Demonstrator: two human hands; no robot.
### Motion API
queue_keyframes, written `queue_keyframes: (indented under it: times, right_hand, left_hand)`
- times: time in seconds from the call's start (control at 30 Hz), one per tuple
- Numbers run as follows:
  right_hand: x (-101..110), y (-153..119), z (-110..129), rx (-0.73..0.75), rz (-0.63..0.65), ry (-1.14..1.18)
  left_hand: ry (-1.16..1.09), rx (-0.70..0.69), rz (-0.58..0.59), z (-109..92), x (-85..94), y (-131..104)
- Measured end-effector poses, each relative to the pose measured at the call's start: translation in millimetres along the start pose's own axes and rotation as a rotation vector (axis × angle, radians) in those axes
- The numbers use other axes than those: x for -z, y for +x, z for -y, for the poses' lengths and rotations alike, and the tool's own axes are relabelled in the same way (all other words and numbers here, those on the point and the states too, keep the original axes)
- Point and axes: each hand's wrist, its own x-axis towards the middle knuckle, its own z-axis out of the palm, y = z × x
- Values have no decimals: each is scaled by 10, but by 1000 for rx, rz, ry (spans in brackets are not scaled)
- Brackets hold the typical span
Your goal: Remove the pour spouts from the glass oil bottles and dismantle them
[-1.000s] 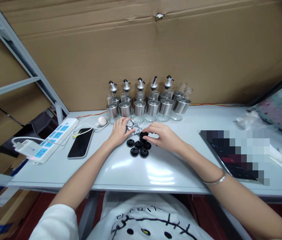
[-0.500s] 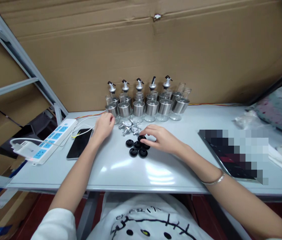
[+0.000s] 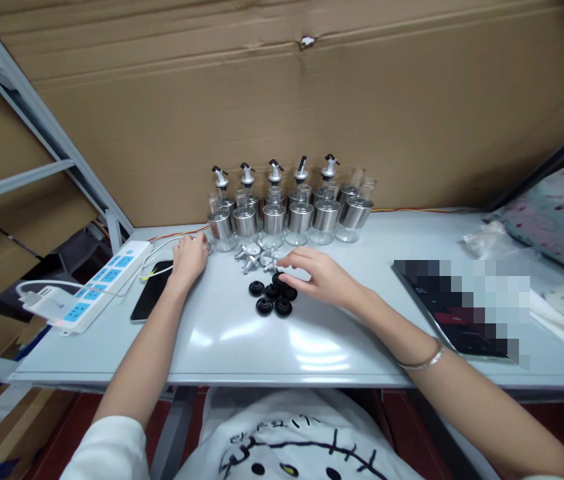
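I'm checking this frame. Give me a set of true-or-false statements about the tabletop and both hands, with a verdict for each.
1. The right hand is at the black caps. True.
2. Silver parts lie between the black caps and the front row of bottles. True.
3. The front row of bottles is fitted with spouts. False: the spouts are on bottles in the back row; the front necks are bare.
4. The phone lies to the left of the power strip. False: it lies to the right of it.
5. A bracelet is on the right arm. True.
6. The left hand is over the black caps. False: it is near the phone.
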Motion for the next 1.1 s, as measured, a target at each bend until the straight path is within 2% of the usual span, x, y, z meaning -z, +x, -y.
queue_keyframes:
  times: [0.2, 0.4, 0.6, 0.67, 0.8, 1.0, 1.1]
  right_hand:
    - [-70, 206, 62, -66, -123, 134]
    - [-248, 721, 184, -175, -42, 219]
    - [-563, 1094, 159, -329, -17, 273]
    - [-664, 1163, 128, -366, 24, 293]
    - [-818, 1256, 139, -318, 89, 354]
    - [-941, 1332, 276, -323, 1, 380]
    - [-978, 1364, 323, -385, -37, 399]
  left_hand:
    - [-230, 57, -146, 9, -57, 43]
    - [-347, 95, -191, 33, -96, 68]
    - [-418, 0, -266, 82, -53, 68]
    - [-438, -10, -316, 93, 1, 62]
    - [-497, 12, -437, 64, 125, 27]
    - [-627, 7, -540, -2, 159, -40]
    - [-632, -35, -550, -9, 128, -58]
